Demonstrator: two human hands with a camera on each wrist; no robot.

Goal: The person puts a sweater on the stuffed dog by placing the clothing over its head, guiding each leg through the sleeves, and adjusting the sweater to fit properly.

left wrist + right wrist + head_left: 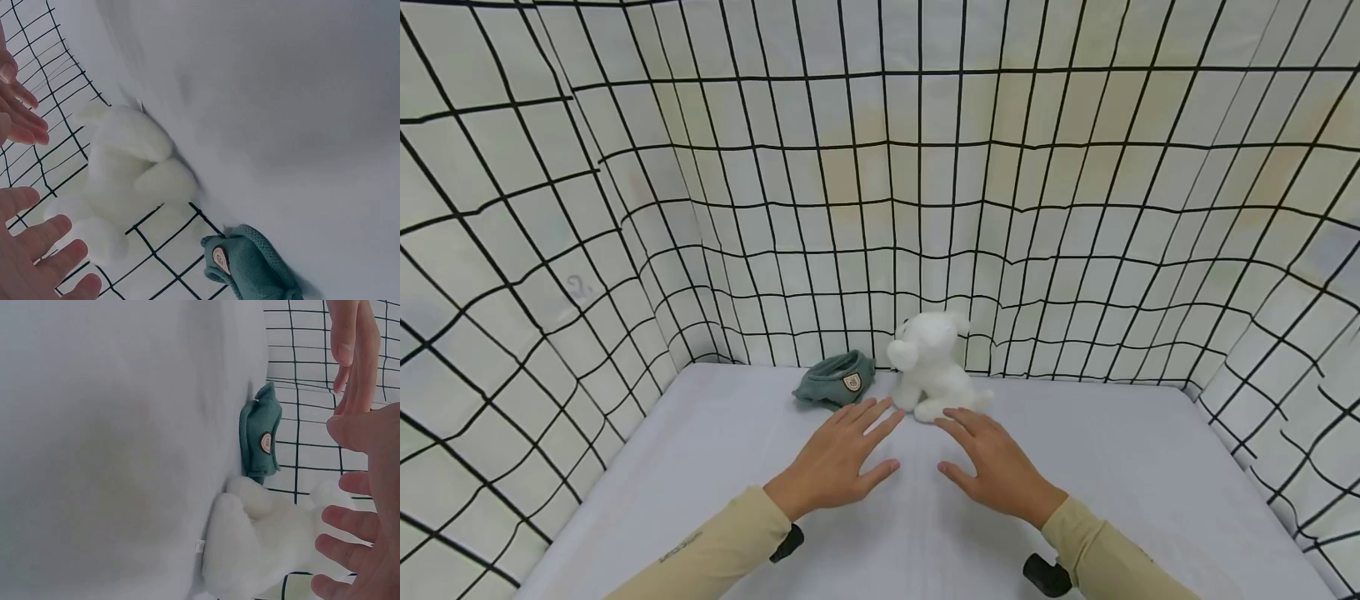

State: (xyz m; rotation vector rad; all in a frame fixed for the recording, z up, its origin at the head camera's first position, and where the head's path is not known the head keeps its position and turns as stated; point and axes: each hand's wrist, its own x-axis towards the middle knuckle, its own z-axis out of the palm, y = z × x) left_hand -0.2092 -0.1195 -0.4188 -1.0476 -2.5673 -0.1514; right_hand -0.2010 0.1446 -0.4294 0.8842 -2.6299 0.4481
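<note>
A white plush dog (934,362) sits near the back of the white table, turned toward the left. Just left of it lies a small green knitted doll garment (837,379) with a round-edged badge on its front. My left hand (842,454) hovers over the table in front of the garment, fingers spread and holding nothing. My right hand (996,462) is held out in front of the plush dog, also spread and holding nothing. In the left wrist view the plush dog (128,175) and the garment (250,265) show beyond the fingers.
Black grid netting (925,175) over pale blotched fabric stands behind and on both sides of the white table top (1112,467). A small white tag (200,546) sticks out at the plush dog's base. Dark camera mounts (1047,575) hang under the wrists.
</note>
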